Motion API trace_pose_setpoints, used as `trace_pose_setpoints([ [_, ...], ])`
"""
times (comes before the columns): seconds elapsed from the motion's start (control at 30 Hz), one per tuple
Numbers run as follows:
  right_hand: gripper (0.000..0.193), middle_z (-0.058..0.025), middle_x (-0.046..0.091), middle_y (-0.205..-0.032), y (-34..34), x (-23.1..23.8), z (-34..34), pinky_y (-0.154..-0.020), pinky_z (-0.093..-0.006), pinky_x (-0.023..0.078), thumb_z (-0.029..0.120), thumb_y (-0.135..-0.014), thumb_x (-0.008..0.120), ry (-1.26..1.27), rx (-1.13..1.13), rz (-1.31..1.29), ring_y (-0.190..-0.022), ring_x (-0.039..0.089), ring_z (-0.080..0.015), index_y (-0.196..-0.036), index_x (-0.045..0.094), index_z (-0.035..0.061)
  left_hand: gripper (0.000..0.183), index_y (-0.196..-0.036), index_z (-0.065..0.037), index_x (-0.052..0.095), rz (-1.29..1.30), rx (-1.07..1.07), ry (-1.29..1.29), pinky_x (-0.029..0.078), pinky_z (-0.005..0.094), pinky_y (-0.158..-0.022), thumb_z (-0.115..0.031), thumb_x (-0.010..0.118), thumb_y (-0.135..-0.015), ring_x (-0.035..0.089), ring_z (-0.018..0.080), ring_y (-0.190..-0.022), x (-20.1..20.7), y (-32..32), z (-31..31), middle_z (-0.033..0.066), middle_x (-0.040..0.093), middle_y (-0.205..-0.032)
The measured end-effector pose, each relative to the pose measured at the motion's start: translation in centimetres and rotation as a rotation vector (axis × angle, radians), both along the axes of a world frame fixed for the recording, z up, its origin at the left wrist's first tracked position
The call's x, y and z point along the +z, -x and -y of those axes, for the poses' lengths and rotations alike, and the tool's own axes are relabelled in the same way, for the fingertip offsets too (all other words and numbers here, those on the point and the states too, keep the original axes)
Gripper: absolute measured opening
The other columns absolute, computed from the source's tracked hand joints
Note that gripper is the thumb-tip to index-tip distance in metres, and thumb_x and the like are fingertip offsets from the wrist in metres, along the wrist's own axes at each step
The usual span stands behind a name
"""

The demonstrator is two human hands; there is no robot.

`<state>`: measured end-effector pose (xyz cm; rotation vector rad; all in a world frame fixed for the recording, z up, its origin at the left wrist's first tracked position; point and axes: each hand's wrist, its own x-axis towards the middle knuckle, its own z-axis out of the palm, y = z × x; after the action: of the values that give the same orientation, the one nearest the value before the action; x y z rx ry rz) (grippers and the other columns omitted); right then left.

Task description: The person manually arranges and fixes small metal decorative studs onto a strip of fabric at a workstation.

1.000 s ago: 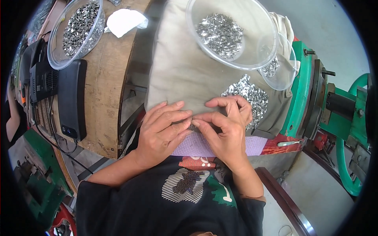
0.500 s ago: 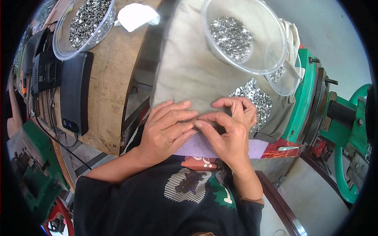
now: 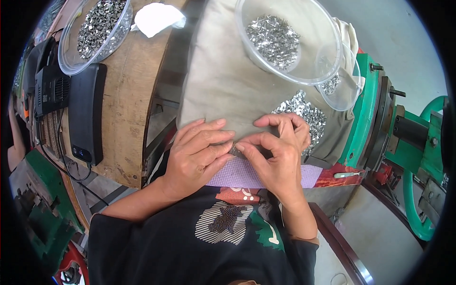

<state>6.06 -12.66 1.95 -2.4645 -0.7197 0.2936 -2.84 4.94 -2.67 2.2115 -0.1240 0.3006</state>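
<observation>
My left hand (image 3: 197, 151) and my right hand (image 3: 281, 151) meet at the near edge of a grey-beige cloth (image 3: 213, 90), above a purple woven mat (image 3: 242, 175). The right thumb and forefinger are pinched, with a tiny greyish metal piece (image 3: 233, 150) just visible at their tips. Opposite them, the left thumb and forefinger close toward the same spot; whatever lies between them is hidden. The other left fingers are loosely extended. Beside the right hand spreads a pile of small shiny metal pieces (image 3: 316, 122), partly covered by its fingers.
A large clear tub (image 3: 311, 71) of thin metal parts stands at the far right of the cloth, beside a smaller clear container (image 3: 349, 97). Green machinery (image 3: 357, 114) borders the right. On the wooden table (image 3: 126, 118) sit another clear tub (image 3: 71, 66), white tissue (image 3: 156, 20) and a black box (image 3: 88, 111).
My view has shifted slightly, so the surroundings sit a little farther left and higher. Both hands keep nearly the same pose, with a small gap now showing between their fingertips.
</observation>
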Motion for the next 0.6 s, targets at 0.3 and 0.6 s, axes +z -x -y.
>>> trace_pose_setpoints([
  [0.3, 0.015, 0.0017, 0.06, -0.101, 0.2, -0.1, 0.5, -0.099, -0.0458, 0.026, 0.027, -0.07, 0.085, -0.021, -0.022, -0.007, -0.11, 0.044, -0.0274, -0.079, 0.08, 0.0161, 0.023, -0.095, -0.006, 0.074, -0.009, -0.006, -0.004, 0.046, 0.0468, -0.102, -0.01, 0.082, -0.074, 0.063, 0.0253, -0.119, 0.1, 0.1, 0.1, 0.0039, 0.07, -0.113],
  [0.6, 0.017, 0.0027, 0.058, -0.095, -0.1, -0.2, 0.7, -0.096, -0.0423, 0.026, 0.03, -0.071, 0.085, -0.014, -0.032, -0.028, -0.104, 0.045, -0.024, -0.079, 0.08, 0.0167, 0.024, -0.097, -0.006, 0.074, -0.009, -0.015, 0.005, 0.047, 0.0463, -0.101, -0.01, 0.082, -0.074, 0.063, 0.0246, -0.12, -0.1, -0.2, -0.4, 0.0031, 0.07, -0.114],
])
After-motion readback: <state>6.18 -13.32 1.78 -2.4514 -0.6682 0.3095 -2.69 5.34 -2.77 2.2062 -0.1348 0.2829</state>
